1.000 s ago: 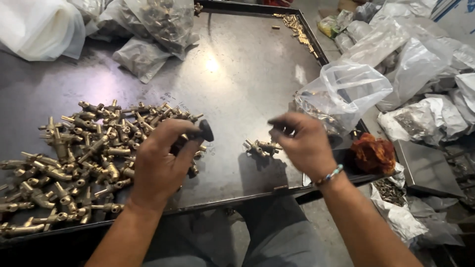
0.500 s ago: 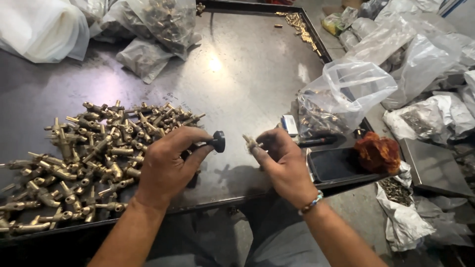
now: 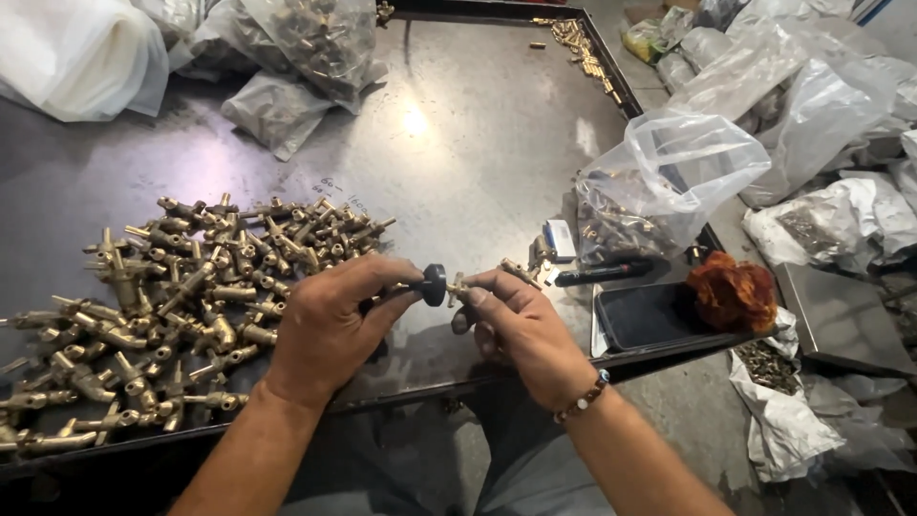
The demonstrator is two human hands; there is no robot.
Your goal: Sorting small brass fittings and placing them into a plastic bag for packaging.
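My left hand point(image 3: 330, 325) grips a black-handled tool whose round black end point(image 3: 435, 284) points right. My right hand point(image 3: 521, 325) pinches a small brass fitting point(image 3: 458, 287) right against that black end, over the near edge of the dark metal tray point(image 3: 458, 162). Both hands meet at the tray's front middle. A big heap of brass valve parts point(image 3: 181, 296) lies just left of my left hand. A few loose brass pieces point(image 3: 523, 269) rest behind my right fingers.
An open clear plastic bag of brass parts point(image 3: 659, 186) stands at the tray's right edge, with a black marker point(image 3: 602, 274), a small white box point(image 3: 560, 239), a dark phone point(image 3: 650, 315) and a rust-coloured rag point(image 3: 734, 291) nearby. More filled plastic bags point(image 3: 306, 48) lie at the back and right.
My right hand came left from the tray's right side with a brass piece and now meets the left hand's tool. The left hand lifted the black tool away from the heap.
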